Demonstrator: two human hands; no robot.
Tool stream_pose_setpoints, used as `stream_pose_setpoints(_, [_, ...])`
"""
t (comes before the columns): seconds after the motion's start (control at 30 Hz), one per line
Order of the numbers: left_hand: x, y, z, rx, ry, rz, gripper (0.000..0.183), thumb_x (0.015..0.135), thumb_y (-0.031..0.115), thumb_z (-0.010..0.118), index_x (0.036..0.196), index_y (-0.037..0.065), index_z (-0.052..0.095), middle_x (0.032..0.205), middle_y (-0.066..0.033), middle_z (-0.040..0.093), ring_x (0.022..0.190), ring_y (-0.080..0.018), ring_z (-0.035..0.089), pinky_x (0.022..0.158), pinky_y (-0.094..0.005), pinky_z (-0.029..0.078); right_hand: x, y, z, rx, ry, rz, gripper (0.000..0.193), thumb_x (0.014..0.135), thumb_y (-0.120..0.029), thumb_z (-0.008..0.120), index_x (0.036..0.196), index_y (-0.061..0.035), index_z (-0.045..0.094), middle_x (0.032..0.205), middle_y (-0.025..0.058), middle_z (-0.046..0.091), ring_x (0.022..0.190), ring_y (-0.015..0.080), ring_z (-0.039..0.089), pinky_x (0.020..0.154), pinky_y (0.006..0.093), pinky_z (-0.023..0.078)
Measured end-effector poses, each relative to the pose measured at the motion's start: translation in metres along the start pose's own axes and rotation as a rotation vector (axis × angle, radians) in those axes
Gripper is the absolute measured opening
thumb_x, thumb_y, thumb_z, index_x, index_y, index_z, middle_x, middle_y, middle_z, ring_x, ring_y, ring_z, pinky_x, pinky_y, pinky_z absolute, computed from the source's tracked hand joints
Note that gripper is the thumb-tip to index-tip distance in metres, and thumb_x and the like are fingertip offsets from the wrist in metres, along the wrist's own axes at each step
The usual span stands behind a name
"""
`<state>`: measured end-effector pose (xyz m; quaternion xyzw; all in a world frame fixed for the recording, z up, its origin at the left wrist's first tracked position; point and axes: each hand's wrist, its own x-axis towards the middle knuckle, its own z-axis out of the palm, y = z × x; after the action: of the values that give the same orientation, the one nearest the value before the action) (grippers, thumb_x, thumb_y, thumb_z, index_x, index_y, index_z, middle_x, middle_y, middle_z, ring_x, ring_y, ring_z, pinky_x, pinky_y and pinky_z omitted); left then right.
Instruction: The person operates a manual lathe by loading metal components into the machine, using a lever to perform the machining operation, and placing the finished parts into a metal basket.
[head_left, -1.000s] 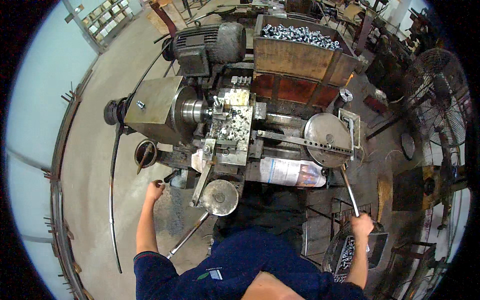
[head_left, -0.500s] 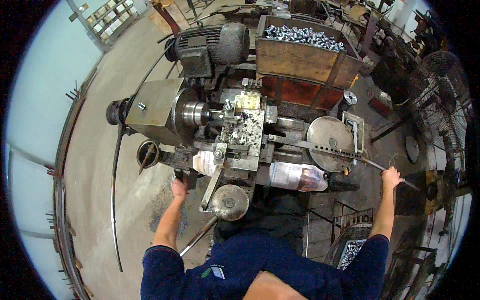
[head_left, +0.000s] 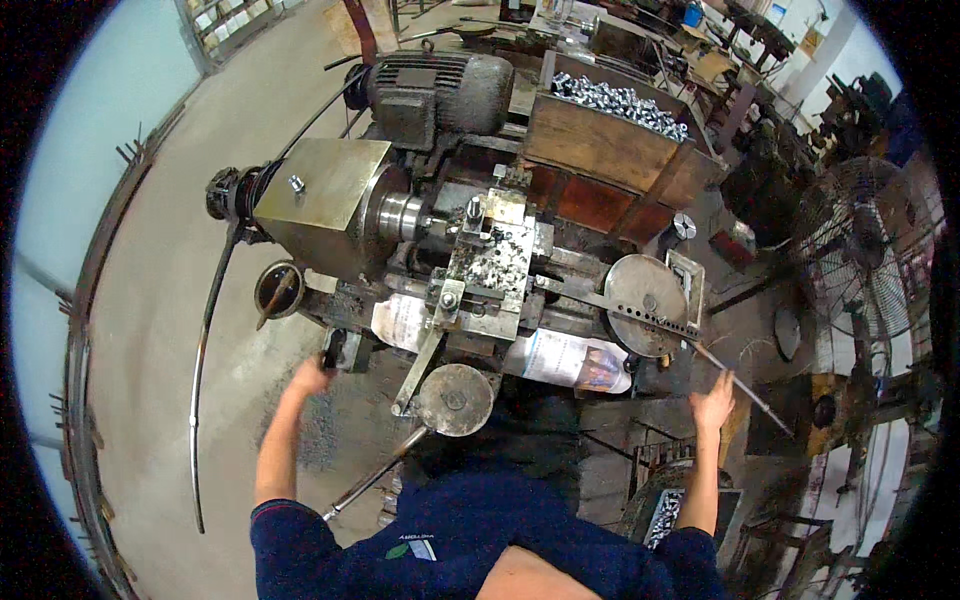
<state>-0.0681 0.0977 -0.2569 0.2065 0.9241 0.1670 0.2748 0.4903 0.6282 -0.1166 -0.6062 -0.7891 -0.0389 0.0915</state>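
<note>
My right hand (head_left: 712, 402) is loosely open, its fingertips up against the long metal lever (head_left: 745, 384) of the small lathe and its thumb apart. At the left, my left hand (head_left: 313, 376) is beside a small box with a black front (head_left: 343, 350) below the machine; its fingers are blurred and partly hidden. The lathe's round chuck (head_left: 400, 216) has a small, dark workpiece end at its front, hard to make out. Facing it, the tool slide (head_left: 492, 262) is strewn with dark metal chips. A perforated bar (head_left: 640, 312) joins the lever to the slide.
Behind the lathe stand a motor (head_left: 440, 95) and a wooden crate (head_left: 600, 135) full of shiny metal pieces. A round plate (head_left: 455, 400) on a rod juts toward me. At the right are a tray of small parts (head_left: 664, 518) and a large fan (head_left: 860, 245).
My right hand has loosened from round the lever and drawn back from its end. My left hand has shifted left at the box. The whole view has tilted a little.
</note>
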Motion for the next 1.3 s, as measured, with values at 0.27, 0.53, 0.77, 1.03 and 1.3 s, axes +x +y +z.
stream_pose_setpoints(0.27, [-0.073,0.033,-0.185,-0.226,0.441,0.222,0.031,0.081,0.015,0.055,0.108,-0.001,0.057,0.074,-0.0137,0.063,0.059,-0.0168,0.06,0.059,-0.0303,0.047,0.022,-0.239,-0.144,0.622,0.002,-0.819,0.049,0.054,-0.009,0.063,0.102,-0.0027,0.061,0.114,0.0159,0.055,0.106,0.032,0.052,0.092,0.0368,0.041])
stream_pose_setpoints(0.53, [-0.129,-0.083,-0.212,-0.11,0.549,-0.387,0.036,0.084,0.034,0.054,0.097,0.0,0.059,0.077,-0.0178,0.062,0.072,-0.0308,0.062,0.062,-0.039,0.047,-0.026,-0.477,-0.124,0.238,0.079,-1.451,0.033,0.052,-0.024,0.063,0.08,-0.0077,0.067,0.09,0.0115,0.058,0.092,0.0274,0.052,0.085,0.0401,0.037])
stream_pose_setpoints(0.77, [-0.171,0.044,-0.135,0.158,0.75,-0.153,0.044,0.073,0.031,0.066,0.098,-0.003,0.053,0.07,-0.02,0.06,0.064,-0.0339,0.061,0.059,-0.0412,0.049,-0.025,-0.493,-0.108,0.047,-0.077,-1.389,0.026,0.058,-0.023,0.061,0.078,-0.0076,0.068,0.089,0.0133,0.06,0.09,0.0282,0.054,0.087,0.04,0.036])
stream_pose_setpoints(1.03, [-0.121,0.008,-0.164,-0.65,0.357,0.017,0.023,0.077,0.01,0.059,0.092,-0.007,0.054,0.06,-0.0099,0.056,0.051,-0.0173,0.058,0.048,-0.0309,0.05,-0.007,-0.457,-0.142,0.162,0.141,-1.411,0.03,0.054,-0.026,0.061,0.071,-0.0022,0.066,0.083,0.0167,0.058,0.09,0.0318,0.052,0.098,0.0454,0.031])
stream_pose_setpoints(1.3, [-0.118,0.012,-0.159,-0.802,0.319,0.07,0.025,0.078,0.01,0.059,0.092,-0.009,0.054,0.06,-0.0121,0.057,0.051,-0.0198,0.059,0.047,-0.0319,0.051,0.149,-0.417,-0.186,0.302,0.541,-0.987,0.05,0.054,-0.021,0.066,0.102,-0.0065,0.062,0.119,0.0224,0.045,0.11,0.0367,0.045,0.098,0.0405,0.035])
